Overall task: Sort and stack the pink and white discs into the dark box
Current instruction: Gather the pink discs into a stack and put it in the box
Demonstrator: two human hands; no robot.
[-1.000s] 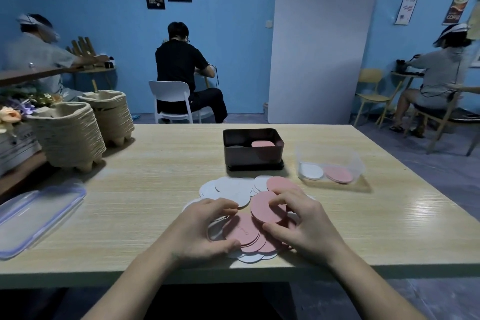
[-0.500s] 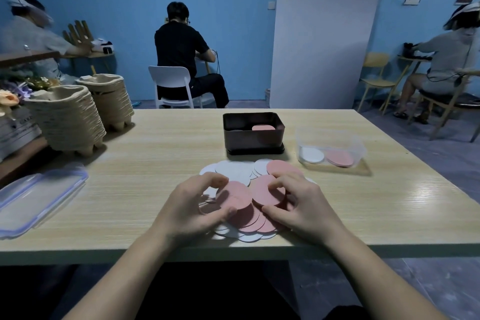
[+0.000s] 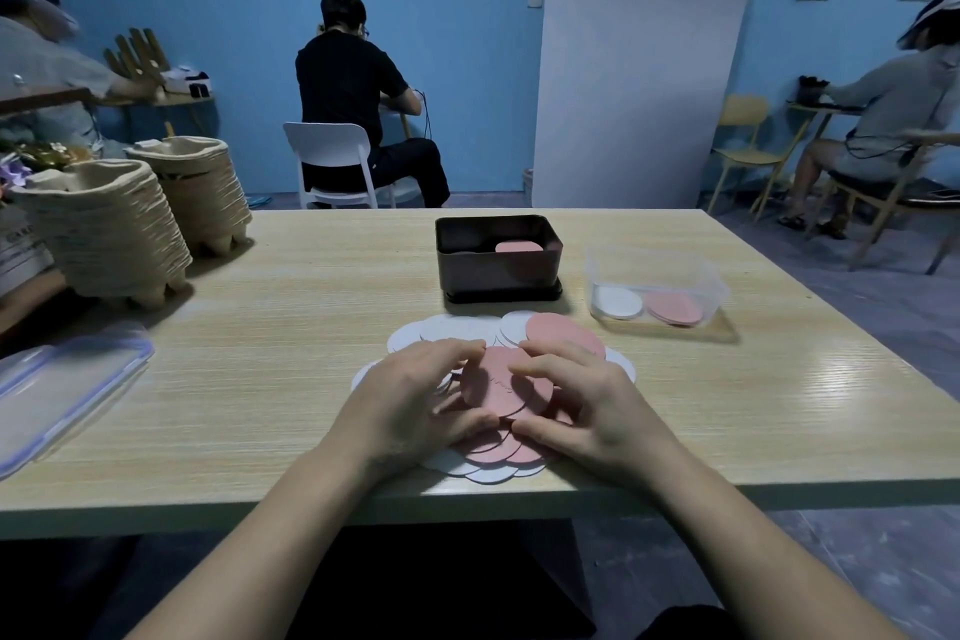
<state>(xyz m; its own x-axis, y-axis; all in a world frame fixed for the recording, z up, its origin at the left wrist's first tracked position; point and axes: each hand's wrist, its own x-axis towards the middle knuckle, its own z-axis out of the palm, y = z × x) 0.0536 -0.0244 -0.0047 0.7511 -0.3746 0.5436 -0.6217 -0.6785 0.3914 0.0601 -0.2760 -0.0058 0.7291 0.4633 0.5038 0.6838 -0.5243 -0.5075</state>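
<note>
A loose heap of pink discs (image 3: 566,335) and white discs (image 3: 457,330) lies on the wooden table (image 3: 260,379) near its front edge. My left hand (image 3: 415,403) and my right hand (image 3: 592,411) meet over the heap and together pinch a small stack of pink discs (image 3: 493,387) between fingers and thumbs. Behind the heap stands the dark box (image 3: 498,270), with a pink disc (image 3: 518,246) showing inside on its right side. The box's left side is in shadow.
A clear plastic tub (image 3: 657,270) right of the box holds a white and a pink disc. A clear lid (image 3: 62,390) lies at the table's left edge. Two piles of pulp trays (image 3: 104,229) stand at the far left. People sit at other tables behind.
My left hand picked up a pink disc and moved right to meet the right hand. Both hands now hold pink discs together. The view tilted downward.
</note>
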